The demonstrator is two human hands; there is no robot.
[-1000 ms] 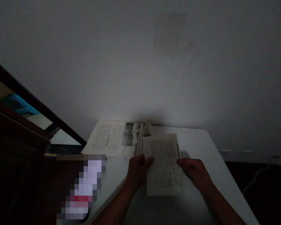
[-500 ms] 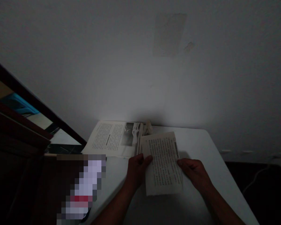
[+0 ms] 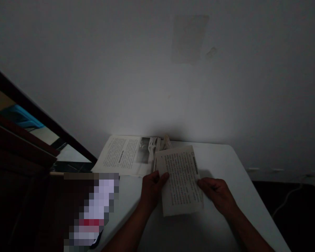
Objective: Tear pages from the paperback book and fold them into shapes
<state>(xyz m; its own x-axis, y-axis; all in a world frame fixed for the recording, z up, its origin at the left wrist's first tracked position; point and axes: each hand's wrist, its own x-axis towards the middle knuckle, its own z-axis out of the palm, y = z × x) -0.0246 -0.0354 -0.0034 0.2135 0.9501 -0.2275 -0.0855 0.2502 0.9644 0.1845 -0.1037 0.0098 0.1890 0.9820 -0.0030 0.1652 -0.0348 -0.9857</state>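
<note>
A loose printed page (image 3: 182, 185) is held up over the white table, tilted slightly to the left. My left hand (image 3: 152, 189) pinches its left edge, the thumb lying on the print. On the opposite edge, the thumb and fingers of my right hand (image 3: 216, 192) are closed. Behind the page lies an open book (image 3: 120, 154) with text and a grey picture, its inner leaves wavy. Small folded paper (image 3: 167, 141) stands beside the book, partly hidden by the page.
The white table (image 3: 220, 157) stands against a grey wall (image 3: 115, 70) with a faded patch. A dark wooden frame (image 3: 42, 105) is at the left, with a blue plastic thing (image 3: 28, 117) seen through it. A blurred-out pale object (image 3: 97, 206) sits at the table's left edge. A pale cable (image 3: 287, 199) hangs at right.
Both hands have shifted the page slightly left and up, and it leans a little more to the left. The book has stayed in place.
</note>
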